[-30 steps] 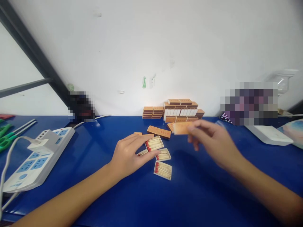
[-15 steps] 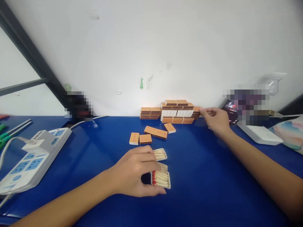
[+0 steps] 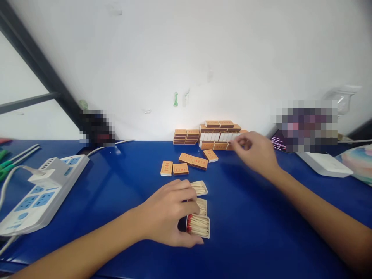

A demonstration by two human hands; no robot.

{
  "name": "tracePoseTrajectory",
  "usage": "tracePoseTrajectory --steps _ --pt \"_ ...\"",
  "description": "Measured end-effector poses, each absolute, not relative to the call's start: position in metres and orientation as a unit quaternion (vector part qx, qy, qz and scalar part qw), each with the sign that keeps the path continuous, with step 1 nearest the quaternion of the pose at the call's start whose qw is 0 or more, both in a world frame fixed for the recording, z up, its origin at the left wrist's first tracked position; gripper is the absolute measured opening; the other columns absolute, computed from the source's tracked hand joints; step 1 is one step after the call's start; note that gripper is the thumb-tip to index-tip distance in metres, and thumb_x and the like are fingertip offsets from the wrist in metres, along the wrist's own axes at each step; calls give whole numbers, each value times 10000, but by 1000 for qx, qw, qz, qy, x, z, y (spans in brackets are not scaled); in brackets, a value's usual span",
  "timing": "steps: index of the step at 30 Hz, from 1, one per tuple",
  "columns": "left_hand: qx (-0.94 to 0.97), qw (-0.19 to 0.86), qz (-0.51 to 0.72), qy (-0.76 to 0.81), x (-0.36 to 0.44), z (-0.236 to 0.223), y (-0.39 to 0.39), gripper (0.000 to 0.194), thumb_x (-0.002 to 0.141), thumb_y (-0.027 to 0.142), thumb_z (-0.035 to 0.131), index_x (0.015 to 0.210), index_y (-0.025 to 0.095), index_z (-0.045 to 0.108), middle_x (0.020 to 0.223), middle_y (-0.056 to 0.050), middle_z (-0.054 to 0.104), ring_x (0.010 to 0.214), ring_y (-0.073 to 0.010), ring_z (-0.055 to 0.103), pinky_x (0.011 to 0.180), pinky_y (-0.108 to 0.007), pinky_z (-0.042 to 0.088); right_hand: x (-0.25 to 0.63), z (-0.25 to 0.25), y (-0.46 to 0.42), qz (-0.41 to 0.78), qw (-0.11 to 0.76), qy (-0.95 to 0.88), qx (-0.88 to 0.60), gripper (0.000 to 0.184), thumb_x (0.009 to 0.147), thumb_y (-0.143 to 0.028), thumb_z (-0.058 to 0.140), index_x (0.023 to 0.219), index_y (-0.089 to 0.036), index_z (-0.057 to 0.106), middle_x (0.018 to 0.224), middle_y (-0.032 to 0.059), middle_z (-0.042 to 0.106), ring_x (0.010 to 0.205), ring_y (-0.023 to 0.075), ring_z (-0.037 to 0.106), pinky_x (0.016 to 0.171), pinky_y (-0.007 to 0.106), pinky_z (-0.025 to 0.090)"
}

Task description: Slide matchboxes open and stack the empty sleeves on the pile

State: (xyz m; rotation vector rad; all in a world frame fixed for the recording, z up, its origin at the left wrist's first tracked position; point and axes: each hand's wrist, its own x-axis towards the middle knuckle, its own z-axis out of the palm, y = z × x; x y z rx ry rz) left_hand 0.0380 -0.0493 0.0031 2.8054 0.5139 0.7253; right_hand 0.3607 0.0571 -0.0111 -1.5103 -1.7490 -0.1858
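My left hand (image 3: 171,213) is closed around an open matchbox tray (image 3: 199,225) full of red-tipped matches, thumb at its near edge. The index finger crosses a second tray (image 3: 202,206) just behind it, and a third tray (image 3: 199,188) of matches lies by the other fingertips. In front of the right end of a stack of matchboxes (image 3: 220,146), my right hand (image 3: 257,151) has its fingers curled in, slightly blurred, and no box shows in them. Several closed orange matchboxes (image 3: 180,169) lie flat between the trays and the stack.
Beside the large stack stands a lower pile of matchboxes (image 3: 186,137) against the white wall. A white power strip (image 3: 55,197) with a cable is at the left, near green-handled scissors (image 3: 6,164). At the right are a phone (image 3: 278,141) and a white box (image 3: 325,164).
My right hand has drawn back from the right end of the stack, moving left and slightly nearer with its fingers curling. My left hand stays at the trays.
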Motion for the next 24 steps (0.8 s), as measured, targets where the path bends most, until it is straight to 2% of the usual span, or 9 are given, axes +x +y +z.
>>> tracePoseTrajectory --steps 5,9,15,18,24 --pt "947 73 253 182 38 -3 -45 360 816 516 809 886 179 702 810 -44 631 786 -201 563 698 -360 485 323 -25 42 -17 293 -789 -540 300 890 -422 635 1061 -183 693 1022 108 708 832 252 660 741 369 498" --pt "935 21 286 209 39 -7 -41 325 904 466 745 982 151 721 856 -71 653 815 -212 578 736 -370 509 317 -30 40 -17 271 -791 -548 393 898 -462 634 1138 -156 688 1095 136 701 934 292 678 796 406 526" --pt "940 45 278 192 44 -5 -47 344 845 465 786 1004 165 735 818 -49 646 807 -212 579 731 -366 502 313 -35 47 -27 271 -762 -587 381 910 -510 647 1089 -180 710 1102 121 725 1015 307 693 885 428 537" --pt "945 53 265 185 47 -7 -49 375 848 456 794 1072 162 732 820 -45 657 807 -213 585 724 -365 497 310 -36 48 -40 268 -750 -604 390 907 -536 651 1079 -191 713 1120 117 726 1002 303 697 858 417 544" --pt "919 88 317 219 48 -6 -43 438 840 456 825 1165 182 720 974 -73 713 877 -211 621 820 -370 536 300 -32 47 -52 248 -728 -637 410 902 -595 632 989 -202 711 1087 127 719 965 315 695 759 407 532"
